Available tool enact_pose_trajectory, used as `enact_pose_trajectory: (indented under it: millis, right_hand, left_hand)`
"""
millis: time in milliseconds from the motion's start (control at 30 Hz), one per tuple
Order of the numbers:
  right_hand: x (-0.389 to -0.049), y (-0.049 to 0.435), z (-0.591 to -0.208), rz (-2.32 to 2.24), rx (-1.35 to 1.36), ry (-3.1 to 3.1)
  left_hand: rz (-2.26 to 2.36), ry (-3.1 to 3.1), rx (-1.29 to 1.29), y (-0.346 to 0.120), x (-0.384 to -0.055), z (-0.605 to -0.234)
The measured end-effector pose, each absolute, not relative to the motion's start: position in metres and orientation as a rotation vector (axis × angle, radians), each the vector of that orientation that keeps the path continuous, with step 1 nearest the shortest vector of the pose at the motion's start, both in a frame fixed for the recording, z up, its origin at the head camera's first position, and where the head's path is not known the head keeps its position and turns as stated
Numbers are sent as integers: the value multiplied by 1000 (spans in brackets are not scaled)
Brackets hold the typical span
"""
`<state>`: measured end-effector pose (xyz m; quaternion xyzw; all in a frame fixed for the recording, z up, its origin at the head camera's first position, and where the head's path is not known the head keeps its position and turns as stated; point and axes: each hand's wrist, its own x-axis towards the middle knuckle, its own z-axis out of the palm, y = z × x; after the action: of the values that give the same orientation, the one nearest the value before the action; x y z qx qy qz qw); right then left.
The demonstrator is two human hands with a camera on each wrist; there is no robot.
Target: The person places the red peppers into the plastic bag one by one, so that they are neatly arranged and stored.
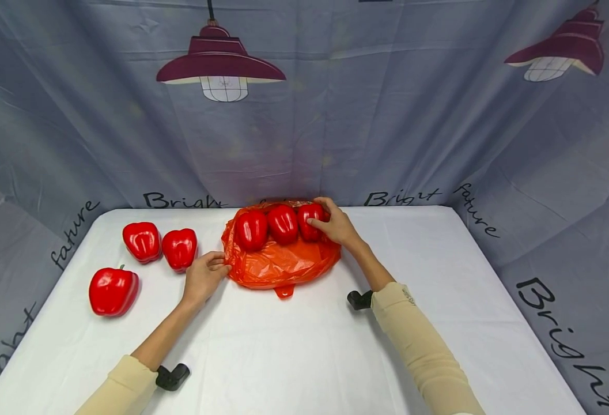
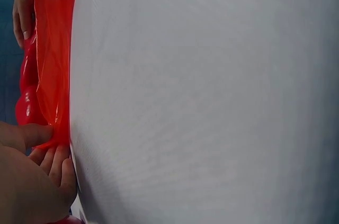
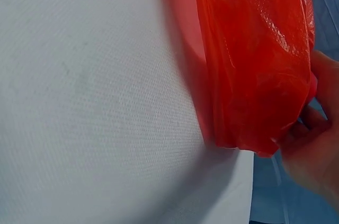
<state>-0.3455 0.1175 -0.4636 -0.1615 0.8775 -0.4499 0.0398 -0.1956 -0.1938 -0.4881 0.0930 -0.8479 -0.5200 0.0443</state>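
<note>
An orange-red plastic bag (image 1: 275, 266) lies spread out near the table's far edge. Three glossy red bell peppers sit in a row at its back half: a left one (image 1: 251, 230), a middle one (image 1: 282, 223) and a right one (image 1: 307, 233). My right hand (image 1: 341, 227) grips the right pepper, thumb on its near face and fingers behind. At the bag's left edge my left hand (image 1: 203, 279) pinches the plastic (image 2: 53, 86), thumb above and fingers below in the left wrist view. The bag hides much of the right fingers in the right wrist view.
Three more red bell peppers stand to the left on the white-covered table (image 1: 294, 346): one in front (image 1: 113, 291), one behind (image 1: 142, 242) and one near my left hand (image 1: 180, 249). A grey printed curtain (image 1: 304, 115) rises behind the table.
</note>
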Motion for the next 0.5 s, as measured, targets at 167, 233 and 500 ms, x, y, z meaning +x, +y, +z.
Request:
enact_pose_trajectory:
  millis: [167, 233, 500]
  right_hand:
    - [-345, 117, -463, -1348, -484, 2733]
    - [-344, 117, -462, -1339, -487, 2747]
    - [-343, 116, -458, -1332, -521, 2781]
  left_hand:
    - [-1586, -2593, 282, -194, -196, -488]
    - [-1581, -2597, 282, -194, -196, -488]
    - [-1574, -2607, 287, -194, -195, -488]
